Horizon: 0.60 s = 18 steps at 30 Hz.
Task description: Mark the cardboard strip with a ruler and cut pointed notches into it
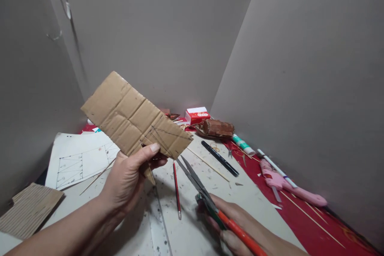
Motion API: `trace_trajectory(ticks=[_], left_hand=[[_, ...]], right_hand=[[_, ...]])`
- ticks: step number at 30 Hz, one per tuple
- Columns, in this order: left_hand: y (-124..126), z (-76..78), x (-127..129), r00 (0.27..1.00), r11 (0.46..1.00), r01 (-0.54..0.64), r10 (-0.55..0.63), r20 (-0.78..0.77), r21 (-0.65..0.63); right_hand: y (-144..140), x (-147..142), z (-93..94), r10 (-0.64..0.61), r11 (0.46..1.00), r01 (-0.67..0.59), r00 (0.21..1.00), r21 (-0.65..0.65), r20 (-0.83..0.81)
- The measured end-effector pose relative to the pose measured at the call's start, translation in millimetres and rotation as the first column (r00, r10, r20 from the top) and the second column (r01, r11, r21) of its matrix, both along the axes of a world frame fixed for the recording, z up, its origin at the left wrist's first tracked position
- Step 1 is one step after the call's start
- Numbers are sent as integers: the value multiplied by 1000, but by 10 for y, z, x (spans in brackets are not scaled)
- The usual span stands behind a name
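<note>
The left hand holds a creased cardboard piece up over the middle of the table, thumb pinned on its near edge beside pencilled lines. The right hand is wrapped round the orange handles of scissors, blades slightly parted, tips just under the cardboard's lower right corner. It looks like cutting along the marked lines; the blades would need lining up with one. A red-and-white box sits closed at the far edge, contents hidden.
</note>
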<state>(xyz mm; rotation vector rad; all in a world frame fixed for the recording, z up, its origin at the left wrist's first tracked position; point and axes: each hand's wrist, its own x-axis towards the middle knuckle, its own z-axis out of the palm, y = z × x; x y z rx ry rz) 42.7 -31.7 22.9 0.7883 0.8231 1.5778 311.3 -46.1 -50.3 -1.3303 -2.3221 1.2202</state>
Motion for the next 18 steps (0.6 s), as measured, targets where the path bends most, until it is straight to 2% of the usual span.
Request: trace_trajectory(ticks=[6,11,18], left_hand=[[7,-87,95,1000,999,26,-27,-7,-38],[-14,-110,134,999,998,28,-29,-23,-57],[15,-86,214,999,998,31,-33,-36,-55]], right_hand=[[17,-107,-51,52,998,-47,980,30,-191],[-5,-139,11,68,998,-63,974,32,-217],[-29,-80,-35,37,998,-22,966,62,-254]])
